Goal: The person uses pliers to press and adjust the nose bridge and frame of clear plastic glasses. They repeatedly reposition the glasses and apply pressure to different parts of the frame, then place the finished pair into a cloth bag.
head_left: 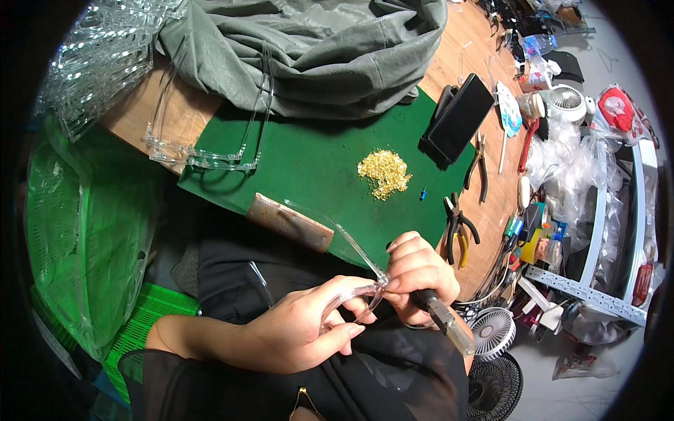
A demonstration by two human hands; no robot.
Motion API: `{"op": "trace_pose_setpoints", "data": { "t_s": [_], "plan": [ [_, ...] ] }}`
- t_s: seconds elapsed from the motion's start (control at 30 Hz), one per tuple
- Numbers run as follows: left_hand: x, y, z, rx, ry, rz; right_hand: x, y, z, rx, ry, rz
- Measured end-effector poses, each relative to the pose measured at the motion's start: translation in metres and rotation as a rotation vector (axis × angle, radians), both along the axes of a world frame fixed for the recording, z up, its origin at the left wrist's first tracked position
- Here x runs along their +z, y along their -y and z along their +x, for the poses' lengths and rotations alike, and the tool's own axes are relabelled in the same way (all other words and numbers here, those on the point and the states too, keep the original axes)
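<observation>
A clear plastic eyeglass frame (350, 292) is in my left hand (291, 330), its front wrapped by the fingers. One thin temple reaches up and away over the green mat (316, 151). Close beside it, my right hand (423, 277) is closed round a black-handled tool with a flat metal end (453, 328); its exact kind I cannot tell. The right thumb and fingertips meet the frame at its hinge corner. Farther off on the mat lies a pile of tiny gold-coloured parts (384, 173), with a small blue pin (423, 193) to its right.
A worn flat bar (290, 223) lies along the mat's near edge. Pliers (460, 228) and a black phone on a stand (460, 119) are at the right. Clear frames (203, 158) sit left, below grey cloth (302, 56). Green crates (91, 231) stand at far left; small fans (493, 331) at right.
</observation>
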State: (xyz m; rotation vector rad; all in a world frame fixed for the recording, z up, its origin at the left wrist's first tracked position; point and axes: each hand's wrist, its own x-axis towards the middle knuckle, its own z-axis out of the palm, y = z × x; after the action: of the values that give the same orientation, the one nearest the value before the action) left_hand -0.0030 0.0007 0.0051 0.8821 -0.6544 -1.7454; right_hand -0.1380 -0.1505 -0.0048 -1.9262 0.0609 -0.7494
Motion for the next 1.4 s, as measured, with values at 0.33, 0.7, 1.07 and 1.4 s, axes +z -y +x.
{"op": "trace_pose_setpoints", "data": {
  "t_s": [0.33, 0.7, 1.07, 1.4],
  "plan": [
    [-0.001, 0.0, 0.003, -0.036, -0.158, 0.072, 0.0, -0.004, -0.002, 0.011, -0.043, 0.067],
    [0.002, 0.002, 0.012, -0.003, -0.183, 0.143, 0.035, -0.007, -0.041, 0.063, -0.972, 0.481],
    [0.005, 0.005, 0.009, -0.021, -0.074, 0.171, 0.05, 0.001, -0.035, 0.328, -1.142, 0.482],
    [0.003, 0.001, 0.003, 0.008, 0.071, 0.163, 0.055, 0.0, -0.023, 0.292, -1.257, 0.482]
  ]
}}
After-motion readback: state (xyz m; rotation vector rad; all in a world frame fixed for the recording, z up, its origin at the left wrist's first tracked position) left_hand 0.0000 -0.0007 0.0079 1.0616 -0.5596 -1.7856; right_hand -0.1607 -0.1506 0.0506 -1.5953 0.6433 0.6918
